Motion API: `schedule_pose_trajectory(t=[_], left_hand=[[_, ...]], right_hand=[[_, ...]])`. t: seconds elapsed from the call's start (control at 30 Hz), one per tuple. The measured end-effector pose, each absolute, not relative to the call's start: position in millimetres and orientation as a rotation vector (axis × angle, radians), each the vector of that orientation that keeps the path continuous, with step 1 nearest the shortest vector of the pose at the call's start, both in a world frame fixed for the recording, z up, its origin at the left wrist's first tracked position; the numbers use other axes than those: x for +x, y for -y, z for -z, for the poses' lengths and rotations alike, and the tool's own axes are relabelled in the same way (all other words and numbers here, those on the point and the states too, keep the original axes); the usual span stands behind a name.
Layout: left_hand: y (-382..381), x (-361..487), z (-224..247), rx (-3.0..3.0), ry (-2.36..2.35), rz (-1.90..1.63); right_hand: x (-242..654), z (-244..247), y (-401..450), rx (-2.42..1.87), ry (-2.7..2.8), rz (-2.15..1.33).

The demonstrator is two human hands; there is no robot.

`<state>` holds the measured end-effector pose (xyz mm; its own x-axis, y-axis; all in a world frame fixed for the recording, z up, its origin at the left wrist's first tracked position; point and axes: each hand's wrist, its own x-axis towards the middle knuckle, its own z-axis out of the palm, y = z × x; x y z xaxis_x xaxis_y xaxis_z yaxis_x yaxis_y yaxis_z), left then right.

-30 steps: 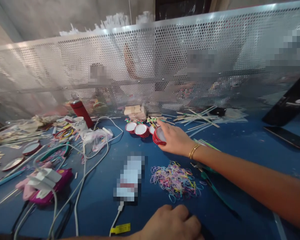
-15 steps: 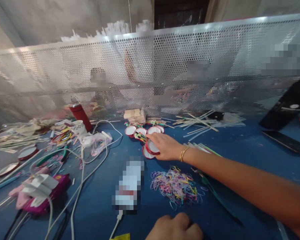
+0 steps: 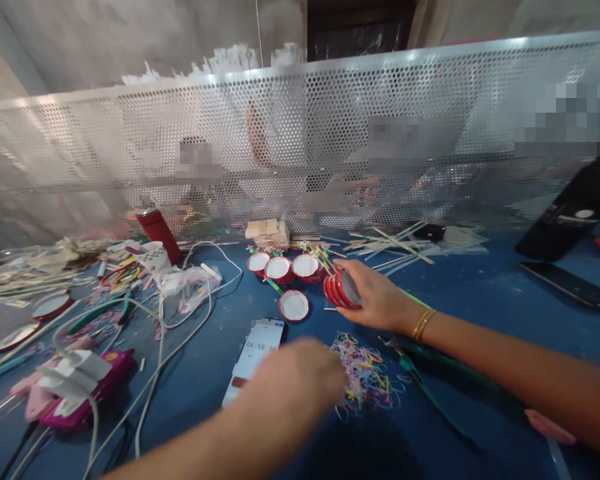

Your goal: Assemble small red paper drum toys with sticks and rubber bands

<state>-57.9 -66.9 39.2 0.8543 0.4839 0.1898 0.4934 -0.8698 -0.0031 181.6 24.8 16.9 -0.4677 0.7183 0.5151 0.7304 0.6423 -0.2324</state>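
My right hand (image 3: 375, 293) grips a stack of several small red drums (image 3: 341, 289) with pale round faces, held on edge just above the table, thin sticks jutting from the top. My left hand (image 3: 300, 377) is smeared by motion over the phone (image 3: 257, 343) and the left side of a heap of coloured rubber bands (image 3: 367, 377); its fingers cannot be made out. A single red-rimmed drum (image 3: 294, 305) lies face up left of the stack. Behind it sit several more such drums (image 3: 279, 268), with small green and red pieces at their back edges.
A perforated metal screen (image 3: 280, 147) crosses the back. Wooden sticks (image 3: 395, 247) lie before it. To the left are a red flask (image 3: 160, 235), white cables (image 3: 165, 360) and a purple power strip (image 3: 117, 380). Green-handled pliers (image 3: 430, 393) and a dark phone (image 3: 570, 283) lie right.
My right hand has moved right and lifted the stack of drums, leaving one drum on the table. My left hand has come up from the bottom edge, over the phone and rubber bands.
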Motion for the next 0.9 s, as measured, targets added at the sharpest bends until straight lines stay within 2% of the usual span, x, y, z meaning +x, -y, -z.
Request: schedule_pose_trajectory(t=[0.13, 0.27, 0.6, 0.9], left_hand=[[-5.8, -87.0, -74.3, -2.774, 0.938, 0.146], [-44.8, -90.5, -59.6, -2.764, 0.847, -0.057], [-71.9, -79.4, -50.5, -2.764, 0.832, -0.239], [-57.2, -137.8, -94.3, -2.642, 1.115, -0.255]], right_hand=[[192.1, -11.9, -19.1, -1.155, 2.265, 0.029], [191.3, -12.7, -17.0, -1.156, 2.228, 0.031], [180.4, -24.3, -12.1, -1.146, 2.292, -0.030], [152.5, -29.1, -29.3, -0.984, 2.410, -0.086]])
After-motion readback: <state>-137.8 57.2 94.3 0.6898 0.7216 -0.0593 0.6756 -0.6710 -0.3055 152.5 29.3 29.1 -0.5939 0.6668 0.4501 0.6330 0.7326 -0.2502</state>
